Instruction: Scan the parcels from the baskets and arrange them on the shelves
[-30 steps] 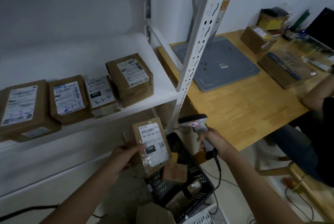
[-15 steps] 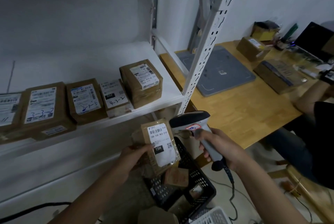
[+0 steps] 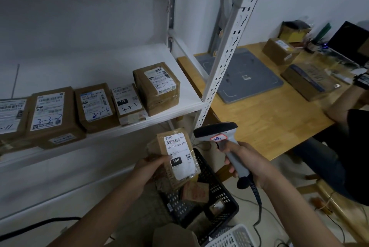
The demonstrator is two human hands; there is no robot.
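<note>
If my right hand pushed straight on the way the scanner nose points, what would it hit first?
Probably the labelled parcel in your left hand: the scanner in your right hand aims left at its upper right edge. Depth is unclear, so it could just pass above it.

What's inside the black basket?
The black basket holds a small brown parcel and a second packet beside it. The held parcel covers its far left part.

We have swung the scanner (image 3: 217,131) in our right hand (image 3: 247,164) nearer to the parcel (image 3: 179,159) that our left hand (image 3: 147,169) holds. The scanner's head now sits just beside the parcel's upper right corner.
</note>
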